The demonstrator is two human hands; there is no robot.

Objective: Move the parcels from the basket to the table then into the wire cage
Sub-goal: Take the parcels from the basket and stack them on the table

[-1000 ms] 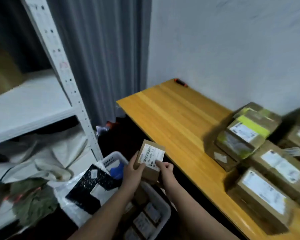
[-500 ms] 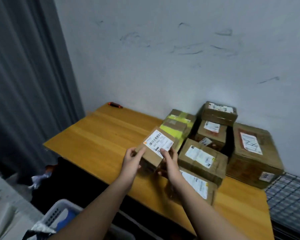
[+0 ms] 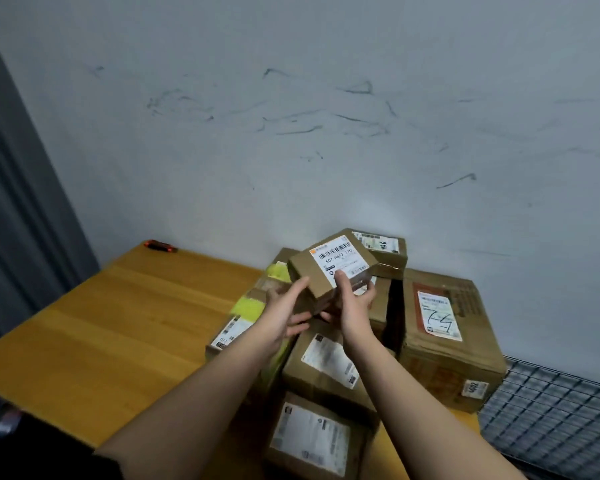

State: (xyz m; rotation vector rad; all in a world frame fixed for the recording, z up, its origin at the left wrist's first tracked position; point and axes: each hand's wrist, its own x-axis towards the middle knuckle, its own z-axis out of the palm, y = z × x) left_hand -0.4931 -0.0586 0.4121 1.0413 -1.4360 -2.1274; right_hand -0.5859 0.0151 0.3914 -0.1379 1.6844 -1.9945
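Holding a small parcel (image 3: 329, 271) in the air above the pile on the table (image 3: 111, 327), label side up. Right hand (image 3: 352, 306) grips it: thumb lies on the label near the front edge, fingers curl under the far side. Left hand (image 3: 284, 313) is wide, fingers straight, palm against the parcel's left face and underside as a support, not a pinch.

Step in hand, as judged: setting this parcel down among those already on the table. To do it well:
- Choose a flat, level top. The box directly beneath the hands looks the steadiest seat; the yellow-taped box (image 3: 257, 306) to the left sits at a slant.
- Lower with the label kept upward, base parallel to the surface below.
- Slide the left palm out first, then loosen the right thumb, so the parcel does not tip off the pile.
- Keep clear of the table's right edge, where the big box (image 3: 444, 341) already stands close to the wire cage (image 3: 551, 420).

Count, this view only:
- Parcels in hand: 1.
- Parcels resting on the table: 6 made out, namely the big box, a box at the back against the wall (image 3: 383, 251), the yellow-taped box, two labelled boxes (image 3: 326, 362) toward the front, and one partly hidden behind the hands. More may lie behind the pile; cannot tell.
- Wire cage: 1, only its mesh top shows.
- Small orange object (image 3: 160, 245) at the far table corner: 1.
- Basket: not in view.
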